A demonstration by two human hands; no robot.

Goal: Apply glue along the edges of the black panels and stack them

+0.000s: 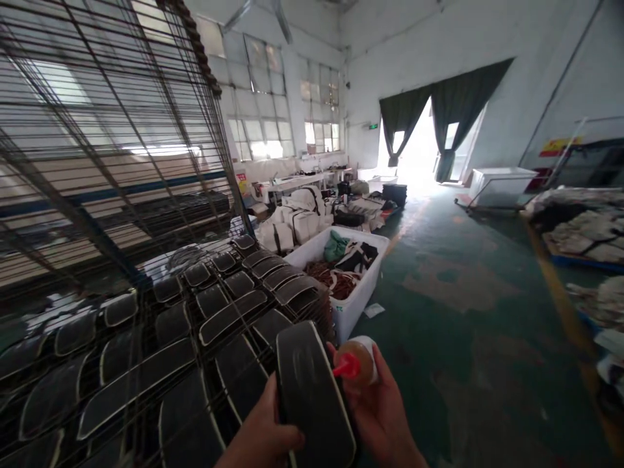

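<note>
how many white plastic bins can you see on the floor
2. One white bin of scraps sits beside the rack, ahead of the hands; another white bin stands near the curtained doorway. Others may be hidden.

Both hands sit low and near — the left hand [263, 432] comes up from the bottom edge, fingers curled in a closed grip, thumb wrapped over. The right hand [377, 406] is just beside it to the right, fingers likewise clasped shut, forearm angling down and right.

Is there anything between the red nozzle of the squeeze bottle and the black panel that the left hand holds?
Nothing visible. The red nozzle of the squeeze bottle in the right hand sits right beside the edge of the black panel, which the left hand grips.
</note>
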